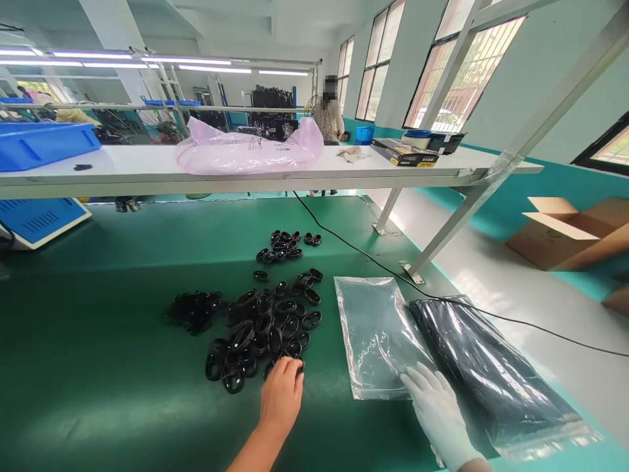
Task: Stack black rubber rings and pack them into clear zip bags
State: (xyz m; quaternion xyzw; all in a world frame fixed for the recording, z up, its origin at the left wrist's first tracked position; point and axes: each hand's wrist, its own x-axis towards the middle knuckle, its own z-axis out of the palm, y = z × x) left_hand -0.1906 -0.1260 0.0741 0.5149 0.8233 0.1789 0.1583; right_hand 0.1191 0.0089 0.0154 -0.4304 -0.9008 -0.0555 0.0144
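Observation:
My bare left hand (pixel 282 392) is at the near edge of a pile of black oval rings (pixel 265 321), its fingers closed on one black oval ring whose dark edge shows beside the fingertips. Most of that ring is hidden by the hand. On the right, my right hand (pixel 439 413) wears a white glove. Its fingers lie stretched out, the tips at the near right corner of a flat clear plastic bag (pixel 378 334). Beside it lies a filled clear bag (pixel 491 367) with dark contents.
A heap of small black parts (pixel 195 311) lies left of the rings; smaller ring groups (pixel 280 246) sit farther back. A black cable (pixel 344 244) crosses the green table. Above runs a white shelf (pixel 147 164) with a blue bin (pixel 44 144) and pink bag (pixel 250 149). A person (pixel 329 118) stands beyond.

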